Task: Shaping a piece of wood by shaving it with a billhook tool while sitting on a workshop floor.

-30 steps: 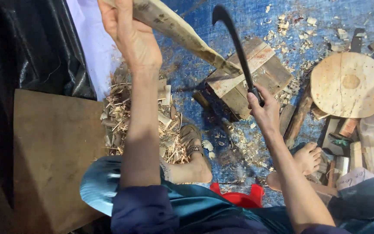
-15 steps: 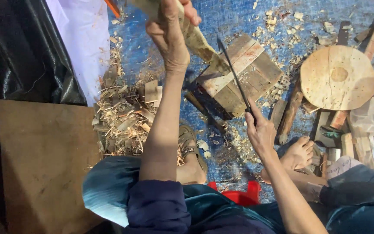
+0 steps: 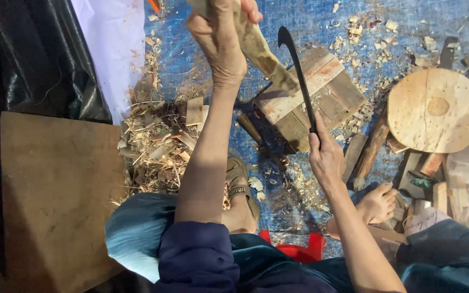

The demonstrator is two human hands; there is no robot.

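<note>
My left hand (image 3: 221, 40) grips a long pale piece of wood (image 3: 261, 51) near its top, holding it slanted with its lower end resting on a worn wooden block (image 3: 321, 92). My right hand (image 3: 325, 157) is shut on the handle of a dark hooked blade (image 3: 298, 70), which stands raised just right of the wood piece, its curved tip pointing up and left. The blade is beside the wood; I cannot tell if they touch.
A pile of wood shavings (image 3: 156, 146) lies left of my arm. A round wooden disc (image 3: 435, 111) sits at right among scrap sticks. A flat brown board (image 3: 55, 190) is at left on black sheeting. A sandalled foot (image 3: 242, 190) and a bare foot (image 3: 375, 203) rest on the blue tarp (image 3: 321, 21).
The hooked blade dropped against the wood half a second ago and is now lifted upright again. My left hand stays high on the wood piece.
</note>
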